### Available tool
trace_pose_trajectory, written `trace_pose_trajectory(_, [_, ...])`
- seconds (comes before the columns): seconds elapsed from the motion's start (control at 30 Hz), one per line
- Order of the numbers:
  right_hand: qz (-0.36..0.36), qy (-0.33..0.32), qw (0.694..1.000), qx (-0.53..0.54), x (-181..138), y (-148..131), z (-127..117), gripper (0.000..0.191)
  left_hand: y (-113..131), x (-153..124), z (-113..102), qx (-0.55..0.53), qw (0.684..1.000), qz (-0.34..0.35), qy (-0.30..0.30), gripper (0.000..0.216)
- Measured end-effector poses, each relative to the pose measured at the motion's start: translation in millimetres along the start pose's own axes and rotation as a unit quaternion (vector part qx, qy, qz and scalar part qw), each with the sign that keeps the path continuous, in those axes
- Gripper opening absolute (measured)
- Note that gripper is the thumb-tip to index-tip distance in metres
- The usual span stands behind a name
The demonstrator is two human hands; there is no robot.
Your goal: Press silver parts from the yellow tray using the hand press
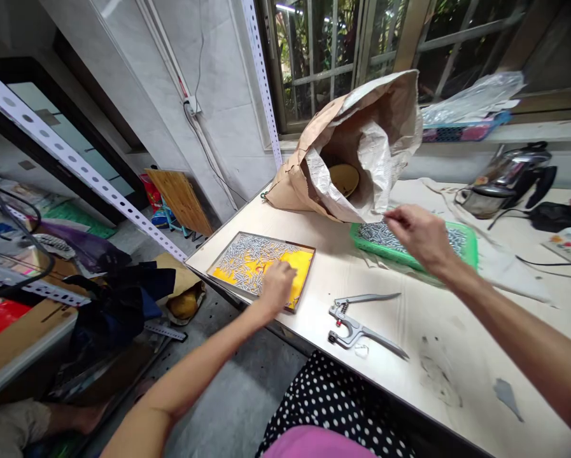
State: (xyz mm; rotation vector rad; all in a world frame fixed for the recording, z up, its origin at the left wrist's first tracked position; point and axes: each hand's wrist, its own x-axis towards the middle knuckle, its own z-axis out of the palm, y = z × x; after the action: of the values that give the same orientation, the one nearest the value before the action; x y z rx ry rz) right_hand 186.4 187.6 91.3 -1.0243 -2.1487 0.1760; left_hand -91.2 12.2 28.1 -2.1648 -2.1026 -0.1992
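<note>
A shallow framed tray with a yellow bottom lies near the table's left edge, many small silvery metal pins scattered over it. Over its right part is my left hand, fingers curled down; whatever they pinch is hidden. My right hand pinches the lower rim of a large brown paper sack. The sack leans with its mouth toward me, showing a white inner liner and a yellowish round bowl-like thing. Beneath my right hand stands a green basket full of similar metal pieces.
Metal hand pliers lie on the table in front of me. A grey scrap is at the right. A steel kettle and cables stand at the back right. A perforated metal post rises behind the table.
</note>
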Motion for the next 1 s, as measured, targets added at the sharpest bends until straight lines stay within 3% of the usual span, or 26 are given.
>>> trace_pose_trajectory(0.1, [0.031,-0.065,0.992,-0.1,-7.3,27.8,-1.6,0.036,-51.7,13.4,-5.7,0.05,0.996,-0.047,-0.056,0.024])
trace_pose_trajectory(0.2, [0.008,-0.118,0.987,-0.105,-44.6,19.4,4.6,0.041,-77.6,18.4,1.8,0.042,0.994,-0.025,-0.099,0.02])
trace_pose_trajectory(0.3, [-0.027,-0.169,0.984,-0.048,-94.5,-9.4,11.9,0.036,-86.8,21.4,12.6,0.027,0.992,0.02,-0.122,0.02])
trace_pose_trajectory(0.4, [0.002,-0.223,0.974,-0.027,-137.0,-35.6,17.6,0.032,-91.5,25.0,19.6,0.032,0.989,0.055,-0.131,0.023])
trace_pose_trajectory(0.57, [0.079,-0.29,0.953,-0.028,-166.7,-57.8,21.5,0.029,-95.4,31.3,19.6,0.006,0.987,0.091,-0.134,0.021])
trace_pose_trajectory(0.67, [0.121,-0.321,0.938,-0.057,-166.3,-64.0,21.2,0.028,-75.3,31.3,10.5,-0.055,0.992,0.053,-0.097,0.02])
trace_pose_trajectory(0.77, [0.118,-0.353,0.925,-0.079,-164.5,-65.6,21.7,0.024,-28.1,21.9,-1.3,-0.201,0.976,-0.026,-0.08,0.015])
trace_pose_trajectory(0.9, [0.092,-0.366,0.921,-0.098,-167.6,-62.8,25.8,0.02,41.0,2.4,-3.5,-0.43,0.864,-0.136,-0.221,0.013])
trace_pose_trajectory(1.0, [0.09,-0.357,0.923,-0.113,-171.3,-61.3,29.2,0.021,67.5,-4.8,6.3,-0.518,0.786,-0.197,-0.274,0.014])
